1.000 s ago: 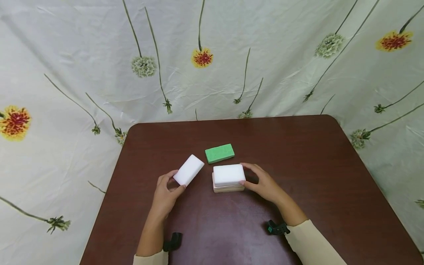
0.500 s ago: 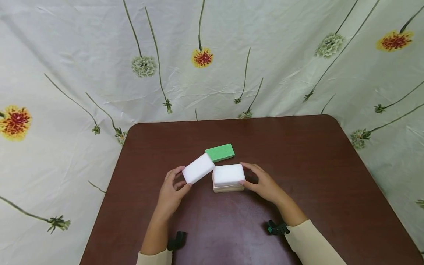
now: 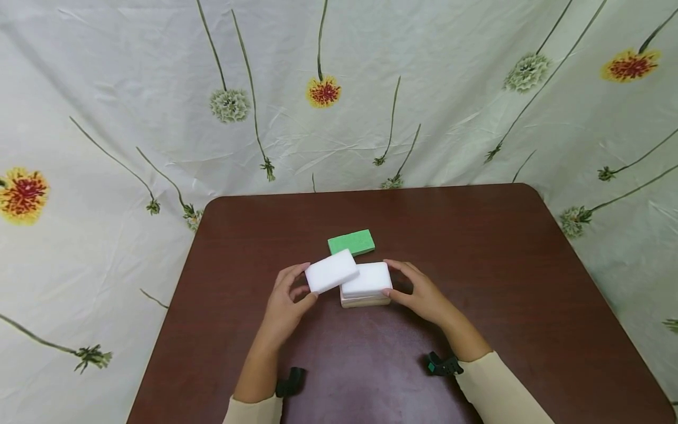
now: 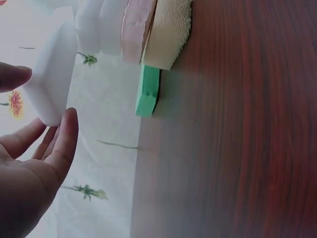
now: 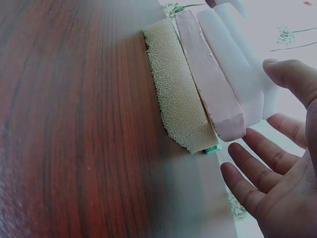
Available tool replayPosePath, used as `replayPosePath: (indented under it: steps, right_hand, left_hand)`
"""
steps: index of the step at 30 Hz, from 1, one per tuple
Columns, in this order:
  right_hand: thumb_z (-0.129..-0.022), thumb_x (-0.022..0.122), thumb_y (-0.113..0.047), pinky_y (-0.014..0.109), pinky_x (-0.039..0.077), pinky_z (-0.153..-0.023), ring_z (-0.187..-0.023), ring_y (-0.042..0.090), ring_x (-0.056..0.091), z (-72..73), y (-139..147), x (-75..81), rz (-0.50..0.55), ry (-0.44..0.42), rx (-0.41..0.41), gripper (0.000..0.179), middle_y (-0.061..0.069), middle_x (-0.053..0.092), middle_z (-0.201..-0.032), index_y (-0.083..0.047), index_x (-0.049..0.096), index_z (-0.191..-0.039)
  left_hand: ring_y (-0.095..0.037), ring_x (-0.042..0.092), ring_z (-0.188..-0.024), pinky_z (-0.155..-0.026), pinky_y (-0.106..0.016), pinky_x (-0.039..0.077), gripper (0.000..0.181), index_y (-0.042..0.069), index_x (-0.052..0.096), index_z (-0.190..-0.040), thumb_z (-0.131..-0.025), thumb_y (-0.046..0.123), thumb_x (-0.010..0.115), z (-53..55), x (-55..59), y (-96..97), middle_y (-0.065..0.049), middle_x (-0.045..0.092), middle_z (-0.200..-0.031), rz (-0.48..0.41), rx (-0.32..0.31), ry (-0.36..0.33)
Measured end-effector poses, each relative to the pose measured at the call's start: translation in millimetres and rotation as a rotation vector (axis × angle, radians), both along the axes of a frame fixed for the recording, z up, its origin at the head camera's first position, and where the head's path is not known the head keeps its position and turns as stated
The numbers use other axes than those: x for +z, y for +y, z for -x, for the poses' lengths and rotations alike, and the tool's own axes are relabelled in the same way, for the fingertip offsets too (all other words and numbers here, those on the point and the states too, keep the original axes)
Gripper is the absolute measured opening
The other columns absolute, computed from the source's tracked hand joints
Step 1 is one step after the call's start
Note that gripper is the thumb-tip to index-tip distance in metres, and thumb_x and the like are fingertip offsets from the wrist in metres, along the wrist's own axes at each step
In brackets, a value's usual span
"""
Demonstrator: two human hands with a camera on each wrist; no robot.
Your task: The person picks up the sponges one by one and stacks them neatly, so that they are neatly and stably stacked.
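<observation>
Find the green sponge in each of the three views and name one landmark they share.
Head: green sponge mid-table, behind the stack.
Left wrist: upper centre, below the stack.
Right wrist: only a green corner peeking from under the stack's end.
Shared landmark: the sponge stack.

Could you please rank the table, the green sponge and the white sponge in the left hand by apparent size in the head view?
1. table, by far.
2. white sponge in the left hand and green sponge: alike; the white one is nearer, so no ranking.

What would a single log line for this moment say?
left hand: holds white sponge over stack | right hand: steadies stack | green sponge: behind, on table
</observation>
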State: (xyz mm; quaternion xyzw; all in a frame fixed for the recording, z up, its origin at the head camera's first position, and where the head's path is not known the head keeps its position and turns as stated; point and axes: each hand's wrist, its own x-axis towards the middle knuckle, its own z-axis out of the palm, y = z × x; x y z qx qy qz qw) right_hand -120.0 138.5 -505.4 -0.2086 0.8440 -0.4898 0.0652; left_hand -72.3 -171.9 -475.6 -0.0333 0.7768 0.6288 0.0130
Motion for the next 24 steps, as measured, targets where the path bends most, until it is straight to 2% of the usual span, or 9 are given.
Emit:
replayPosePath:
  steps: [3,6,10,14,17,24]
  right_hand:
    - [-0.09,0.079,-0.026,0.057,0.044,-0.108,-0.133,0.033,0.053,-0.1,0.4,-0.6,0.01,-0.003,0.004,0.065,0.009,0.057,-0.143,-0.018,0.051,-0.148]
    - [-0.09,0.078,-0.027,0.058,0.044,-0.107,-0.132,0.033,0.053,-0.4,0.8,-0.9,0.015,-0.005,0.006,0.065,0.009,0.057,-0.142,-0.018,0.051,-0.148]
    - [-0.09,0.078,-0.027,0.057,0.044,-0.108,-0.133,0.032,0.053,-0.5,0.8,-0.5,0.004,-0.001,0.004,0.065,0.008,0.056,-0.143,-0.019,0.05,-0.149]
    - [-0.09,0.078,-0.028,0.055,0.044,-0.108,-0.134,0.031,0.052,-0.3,0.7,0.4,-0.009,-0.003,0.004,0.066,0.007,0.056,-0.143,-0.02,0.05,-0.149]
    - [-0.09,0.078,-0.028,0.055,0.044,-0.109,-0.134,0.031,0.053,0.0,1.0,0.1,-0.007,-0.002,0.006,0.066,0.007,0.056,-0.143,-0.019,0.05,-0.149]
    - [-0.089,0.079,-0.028,0.056,0.044,-0.109,-0.133,0.03,0.053,0.2,0.6,0.0,-0.012,0.018,-0.001,0.065,0.007,0.057,-0.143,-0.022,0.051,-0.148]
  left_hand:
    - [-0.028,0.05,-0.132,-0.107,-0.044,0.049,0.065,0.009,0.052,-0.146,-0.085,-0.005,0.071,0.9,0.2,4.2,-0.007,0.04,-0.148,-0.003,-0.017,0.01]
    - [-0.029,0.052,-0.132,-0.105,-0.041,0.051,0.066,0.013,0.052,-0.146,-0.085,-0.004,0.072,1.5,0.1,8.3,-0.007,0.042,-0.148,-0.003,-0.04,0.017]
    - [-0.03,0.053,-0.132,-0.104,-0.044,0.051,0.066,0.015,0.054,-0.145,-0.085,-0.005,0.073,3.4,-0.8,14.2,-0.007,0.044,-0.147,-0.024,-0.064,0.037]
    - [-0.028,0.054,-0.132,-0.104,-0.039,0.052,0.065,0.013,0.054,-0.144,-0.085,-0.005,0.073,4.7,-0.6,20.2,-0.008,0.046,-0.146,-0.032,-0.082,0.051]
    - [-0.03,0.059,-0.127,-0.102,-0.035,0.053,0.065,0.011,0.053,-0.145,-0.086,-0.004,0.074,5.2,-0.4,25.2,-0.008,0.047,-0.146,-0.028,-0.095,0.053]
    - [-0.035,0.064,-0.12,-0.1,-0.034,0.054,0.065,0.006,0.051,-0.147,-0.086,-0.006,0.072,7.5,-2.8,36.4,-0.012,0.047,-0.146,-0.016,-0.126,0.08]
